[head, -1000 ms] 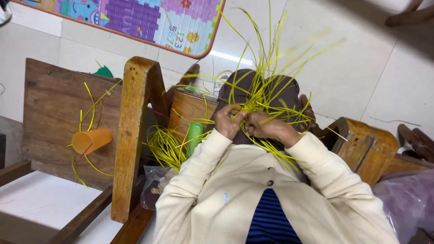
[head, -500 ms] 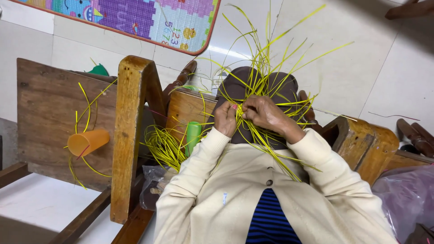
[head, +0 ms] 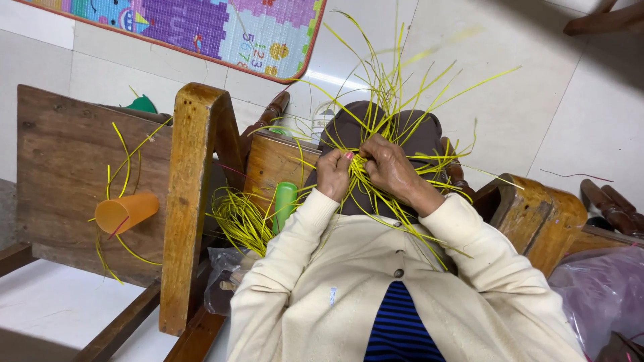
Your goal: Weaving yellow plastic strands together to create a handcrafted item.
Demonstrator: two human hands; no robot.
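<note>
My left hand (head: 333, 175) and my right hand (head: 392, 167) meet over my dark brown lap (head: 409, 134), both pinching a woven knot of thin yellow strips (head: 365, 166). Long loose ends of the strips (head: 402, 87) fan out away from me and sideways past my wrists. The cream cardigan sleeves (head: 302, 248) cover both arms to the wrists. The fingertips are buried in the strips, so the exact grip is hidden.
A loose bundle of yellow strips (head: 241, 218) and a green tube (head: 284, 201) lie to my left by a wooden chair frame (head: 194, 194). An orange cup (head: 125, 212) lies on the wooden seat (head: 60, 154). A colourful foam mat (head: 221, 27) lies on the tiled floor; a purple plastic bag (head: 604, 295) sits right.
My hands have kept working at the same spot, the right hand closing over the knot. The loose yellow ends have swung and spread further out.
</note>
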